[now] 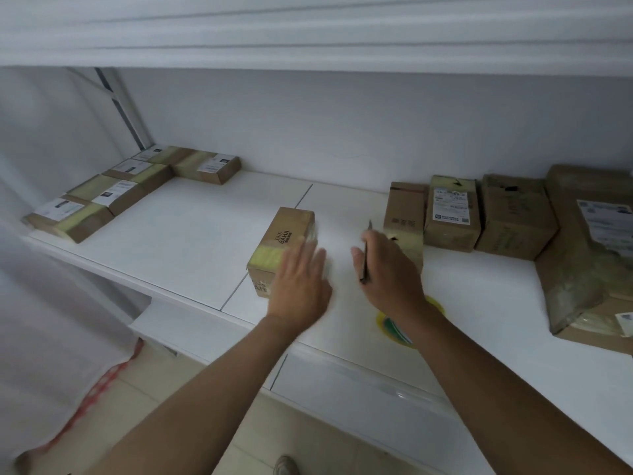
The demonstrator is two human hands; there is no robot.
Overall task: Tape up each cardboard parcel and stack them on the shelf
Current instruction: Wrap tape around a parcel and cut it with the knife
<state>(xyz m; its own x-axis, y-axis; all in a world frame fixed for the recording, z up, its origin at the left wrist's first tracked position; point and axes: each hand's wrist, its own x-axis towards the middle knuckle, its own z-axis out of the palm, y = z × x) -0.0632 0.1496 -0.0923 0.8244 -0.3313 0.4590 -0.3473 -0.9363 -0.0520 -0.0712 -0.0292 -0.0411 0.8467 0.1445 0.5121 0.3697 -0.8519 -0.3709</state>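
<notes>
A small cardboard parcel (281,245) with yellowish tape bands and black print stands on the white shelf (178,241) in the middle. My left hand (299,289) hovers with straight fingers at its near right corner, blurred. My right hand (390,272) grips a thin dark pen-like tool (365,255), just right of the parcel. A yellow-green tape roll (394,329) lies on the shelf, partly hidden under my right wrist.
Several flat taped parcels (113,192) lie in an L along the shelf's back left. Three upright boxes (448,214) and a large wrapped box (589,255) stand at the right. An upper shelf board (308,39) hangs overhead. Tiled floor lies below.
</notes>
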